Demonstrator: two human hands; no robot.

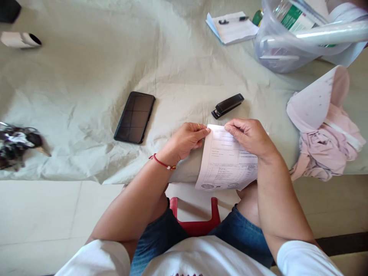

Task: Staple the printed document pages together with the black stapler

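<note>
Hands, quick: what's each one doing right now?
Left hand: closed, pinching the top left corner of the printed paper.
Right hand: closed, pinching the paper's top edge, just below the black stapler.

Soft, even daylight; faint shadows are cast. Edges are bent by wide-angle distortion, left-edge clutter (17, 143) is blurred, centre is rendered sharp.
</note>
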